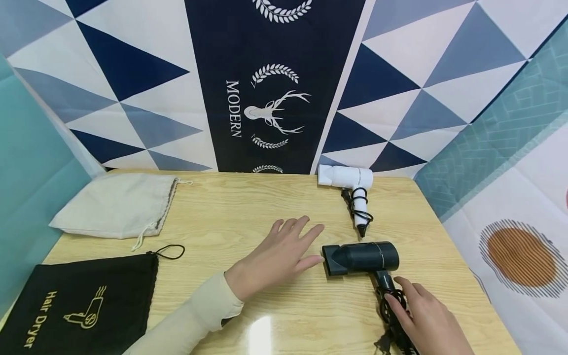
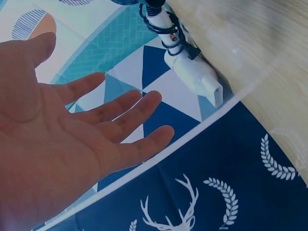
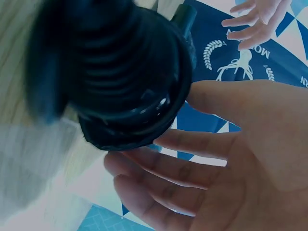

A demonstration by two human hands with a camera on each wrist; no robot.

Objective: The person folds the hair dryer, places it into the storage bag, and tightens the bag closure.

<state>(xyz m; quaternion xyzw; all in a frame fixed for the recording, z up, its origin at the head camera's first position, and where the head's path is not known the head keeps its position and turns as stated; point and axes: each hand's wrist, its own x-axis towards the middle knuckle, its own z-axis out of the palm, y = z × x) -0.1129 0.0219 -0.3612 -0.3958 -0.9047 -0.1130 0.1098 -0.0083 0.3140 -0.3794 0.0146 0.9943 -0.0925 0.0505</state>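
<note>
A dark hair dryer [image 1: 366,257] lies on the table at the right, its black cord [image 1: 385,315] bundled round the handle. My right hand [image 1: 427,315] is at that handle, thumb on one side and fingers on the other. In the right wrist view, the fingers [image 3: 163,180] lie loosely along the handle end [image 3: 130,106], not closed round it. My left hand [image 1: 281,254] hovers palm down left of the dryer's nozzle, fingers spread and holding nothing. Behind the dark dryer lies a white hair dryer [image 1: 345,176], its handle wrapped in black cord.
On the left lie a black drawstring pouch [image 1: 120,305] printed "Hair Dryer" and, behind it, a cream drawstring bag [image 1: 117,204]. Patterned cloth [image 1: 266,49] stands along the back edge of the wooden table [image 1: 230,212], with more cloth at both sides.
</note>
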